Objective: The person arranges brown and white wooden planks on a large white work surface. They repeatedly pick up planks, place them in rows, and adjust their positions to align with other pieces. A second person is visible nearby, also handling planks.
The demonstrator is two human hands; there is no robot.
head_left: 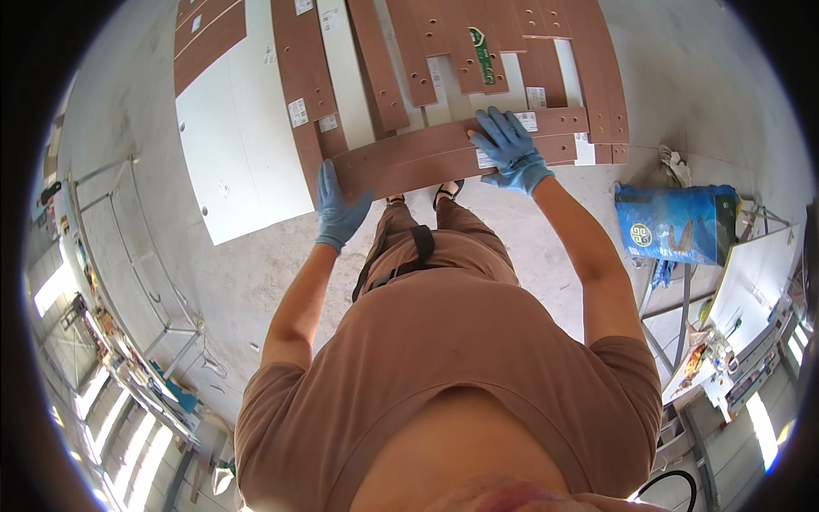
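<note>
Apparently squaring the narrow brown boards point(409, 167) along the near edge of the panel stack point(235, 141): bracing their left end with the left hand point(341, 212), keeping fingers together; resting the right hand point(512, 155) on top, fingers slightly apart; probably needing even pressure next.

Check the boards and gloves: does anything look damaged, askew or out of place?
One oddity: on the right hand, the thumb tip appears bare beyond the blue glove, as if torn or cut there. The brown boards end unevenly, but I see no clear damage to them.
</note>
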